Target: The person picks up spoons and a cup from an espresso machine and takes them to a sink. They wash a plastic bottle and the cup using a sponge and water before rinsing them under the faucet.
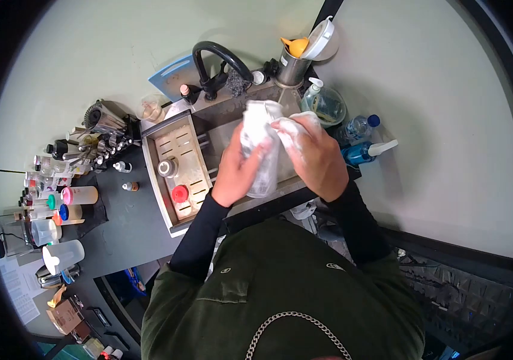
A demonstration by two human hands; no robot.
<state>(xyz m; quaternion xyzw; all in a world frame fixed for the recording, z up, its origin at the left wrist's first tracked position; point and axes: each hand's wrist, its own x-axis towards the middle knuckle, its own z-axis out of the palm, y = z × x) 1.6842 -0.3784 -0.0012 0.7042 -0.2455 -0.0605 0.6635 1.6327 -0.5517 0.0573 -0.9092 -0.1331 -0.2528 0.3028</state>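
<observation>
A clear container [264, 174] covered in white foam is held over the sink [223, 132]. My left hand [238, 165] wraps round its left side, with foam on the fingers. Against the container's upper right side, my right hand [316, 156] is closed on a foamy white cloth or sponge [295, 127]; the foam hides its exact shape. Both hands are close together, below the black faucet [223, 54].
A drying tray [181, 144] with a small jar [167, 168] and a red cap [180, 194] lies left of the sink. Soap bottles [361, 153] stand at its right. Bottles and utensils [103, 150] crowd the left counter [127, 222].
</observation>
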